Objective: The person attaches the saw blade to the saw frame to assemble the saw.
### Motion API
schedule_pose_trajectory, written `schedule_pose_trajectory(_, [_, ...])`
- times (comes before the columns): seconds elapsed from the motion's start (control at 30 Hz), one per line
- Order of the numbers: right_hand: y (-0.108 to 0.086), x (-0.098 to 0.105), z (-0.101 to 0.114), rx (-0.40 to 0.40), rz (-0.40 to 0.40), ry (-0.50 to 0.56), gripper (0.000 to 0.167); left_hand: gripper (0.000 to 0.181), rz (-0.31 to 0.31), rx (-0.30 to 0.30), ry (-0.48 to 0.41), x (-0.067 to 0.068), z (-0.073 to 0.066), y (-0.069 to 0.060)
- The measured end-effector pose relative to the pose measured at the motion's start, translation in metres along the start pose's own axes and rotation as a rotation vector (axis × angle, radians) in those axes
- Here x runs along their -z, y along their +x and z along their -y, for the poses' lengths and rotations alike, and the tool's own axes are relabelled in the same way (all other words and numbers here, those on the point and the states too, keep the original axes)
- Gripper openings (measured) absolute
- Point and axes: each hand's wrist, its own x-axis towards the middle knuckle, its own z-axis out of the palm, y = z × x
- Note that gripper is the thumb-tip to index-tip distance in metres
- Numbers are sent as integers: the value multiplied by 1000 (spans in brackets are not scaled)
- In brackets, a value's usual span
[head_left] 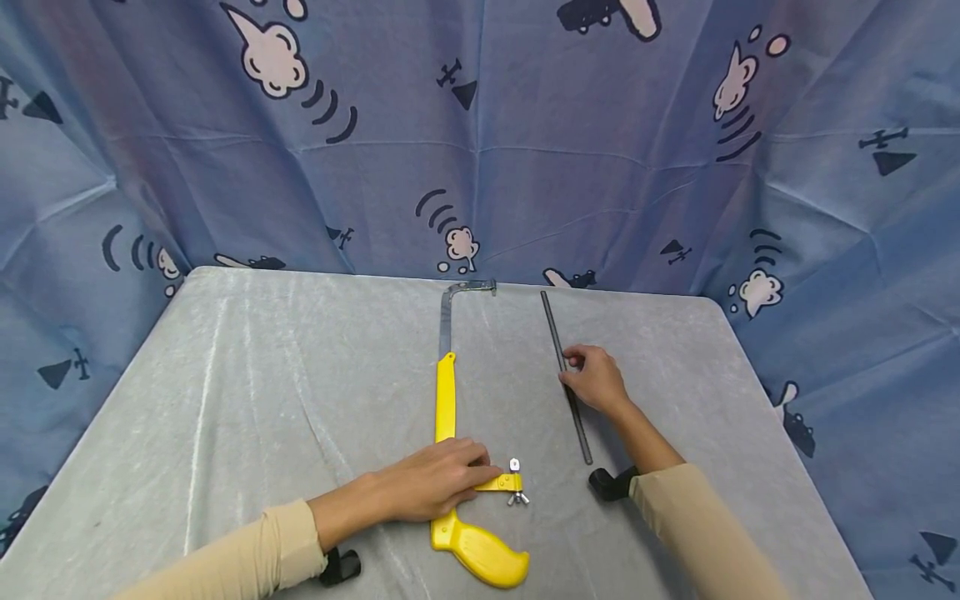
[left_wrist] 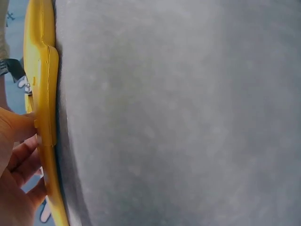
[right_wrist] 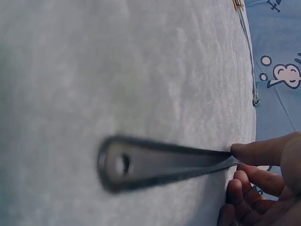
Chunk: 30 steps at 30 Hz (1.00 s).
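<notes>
A hacksaw frame point(head_left: 446, 392) with a yellow body and a bare metal far end lies on the table, without a blade across it. My left hand point(head_left: 437, 480) grips its lower part, just above the yellow handle point(head_left: 491, 557). In the left wrist view, the thumb and fingers of that hand point(left_wrist: 16, 165) touch the yellow edge point(left_wrist: 46, 94). A short yellow arm with a wing nut point(head_left: 517, 498) sticks out to the right. My right hand point(head_left: 597, 379) pinches a thin dark hacksaw blade point(head_left: 578, 425) near its middle. The right wrist view shows the blade's near end point(right_wrist: 146, 162) with a round hole.
A pale grey cloth covers the table point(head_left: 322, 350). Behind it hangs a blue patterned curtain point(head_left: 555, 192). Black straps with mounts point(head_left: 611, 483) sit at both wrists.
</notes>
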Motion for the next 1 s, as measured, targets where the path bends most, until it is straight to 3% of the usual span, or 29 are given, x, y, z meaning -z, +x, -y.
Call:
schedule_pose_trajectory(0.77, [5,-2,6,-24,0,42,31,36,17,3,-22,0,0,1])
schedule_pose_trajectory(1.0, [9,0,2,-15,20,114,27,36,7,-4,-19,-1,0,1])
